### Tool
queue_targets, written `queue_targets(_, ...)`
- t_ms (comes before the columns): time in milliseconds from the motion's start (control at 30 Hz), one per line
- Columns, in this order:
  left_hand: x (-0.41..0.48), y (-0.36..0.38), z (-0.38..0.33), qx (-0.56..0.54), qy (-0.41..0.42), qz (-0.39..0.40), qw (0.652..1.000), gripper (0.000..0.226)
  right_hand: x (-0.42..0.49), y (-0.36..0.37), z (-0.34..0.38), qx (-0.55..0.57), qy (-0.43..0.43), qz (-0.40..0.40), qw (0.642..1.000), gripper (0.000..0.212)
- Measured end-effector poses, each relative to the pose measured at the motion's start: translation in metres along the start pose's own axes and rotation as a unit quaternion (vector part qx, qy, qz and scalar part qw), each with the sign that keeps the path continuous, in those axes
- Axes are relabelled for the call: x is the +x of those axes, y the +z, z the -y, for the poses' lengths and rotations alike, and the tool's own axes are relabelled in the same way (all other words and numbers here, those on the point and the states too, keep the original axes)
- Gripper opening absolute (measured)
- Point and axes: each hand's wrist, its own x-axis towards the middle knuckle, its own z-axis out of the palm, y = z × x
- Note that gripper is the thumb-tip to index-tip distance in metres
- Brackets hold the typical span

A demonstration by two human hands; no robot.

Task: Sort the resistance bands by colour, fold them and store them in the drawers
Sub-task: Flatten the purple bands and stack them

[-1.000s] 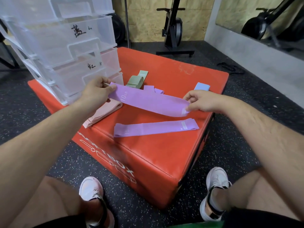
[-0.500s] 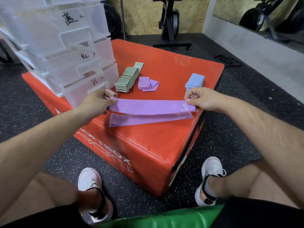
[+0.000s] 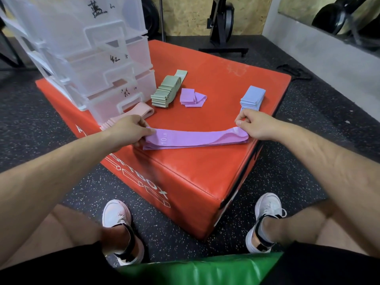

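At near edge of orange soft box (image 3: 226, 165), head cam: long purple band (image 3: 191, 138), printed 10 LB, lies across the top. L hand (image 3: 127, 130) pinches its left end, thumb on top. R hand (image 3: 253, 125) pinches the right end w/ curled fingers; that end is rippled, slightly lifted.

Second purple band (image 3: 164, 148) lies underneath, mostly covered; only its lower edge shows. Box lettering is partly hidden by L forearm. Pink bands (image 3: 141, 111) run behind L hand, near part hidden.

Clear drawer unit (image 3: 82, 58) sits on the far-left corner, top cut off by frame. Handwritten labels on the fronts are hard to read; contents can't tell.

Mid-box: green band stack (image 3: 166, 92), folded purple pile (image 3: 191, 96) just beside it, blue stack (image 3: 251, 97) near R hand at right edge.

Green pad (image 3: 205, 270) at bottom edge, cut off. Gym machine (image 3: 222, 21) at back, upper part out of frame.
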Motion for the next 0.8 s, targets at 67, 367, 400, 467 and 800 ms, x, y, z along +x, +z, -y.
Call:
queue_targets(67, 0.001, 0.001, 0.002, -0.006, -0.003, 0.009, 1.000, 0.020, 0.000, 0.002, 0.000, -0.002, 0.003, -0.008, 1.000, 0.014)
queue_targets(367, 0.004, 0.006, 0.007, 0.036, -0.012, 0.007, 0.999, 0.022, 0.005, 0.004, -0.005, 0.000, 0.000, -0.036, 0.999, 0.012)
queue_targets(400, 0.004, 0.006, 0.008, 0.039, -0.012, 0.007, 0.999, 0.022, 0.005, 0.004, -0.006, 0.001, -0.003, -0.038, 0.999, 0.010)
queue_targets(467, 0.004, 0.007, 0.008, 0.043, -0.014, 0.004, 0.999, 0.022, 0.005, 0.005, -0.007, 0.006, -0.009, -0.027, 1.000, 0.007)
queue_targets(800, 0.006, 0.001, 0.014, 0.265, 0.115, -0.002, 0.957, 0.029, -0.005, 0.003, -0.002, -0.075, -0.044, 0.044, 0.995, 0.011)
